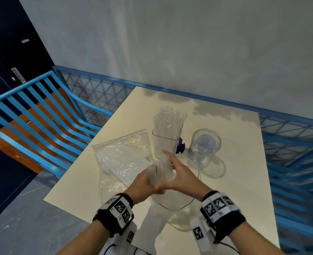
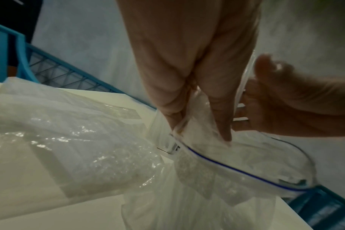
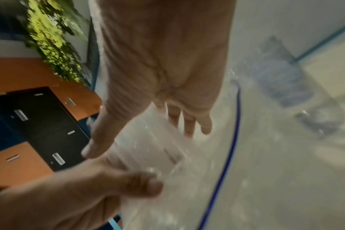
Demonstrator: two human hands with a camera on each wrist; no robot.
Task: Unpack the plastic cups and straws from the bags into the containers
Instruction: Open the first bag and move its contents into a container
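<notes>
— Where are the hands?

— Both forearms reach forward, each wrist in a black band with printed markers. The left hand [image 1: 142,183] has its fingers curled round a stack of clear cups [image 1: 160,172], thumb on the near side.

— And the other?

— The right hand [image 1: 179,173] lies against the stack's opposite side, fingers straight and together, thumb spread toward the left thumb.

Room dim, cool grey light from above. Soft shadow blotches on table [image 1: 234,162] far edge; arm shadows fall toward near edge. Small glints on plastic bag [image 2: 69,147]. Head view bends blue railing [image 1: 32,111] at edges, right side smeared. Right wrist view heavily blurred, glass jar [image 3: 286,87] out of focus. Left wrist view dim, grainy.
</notes>
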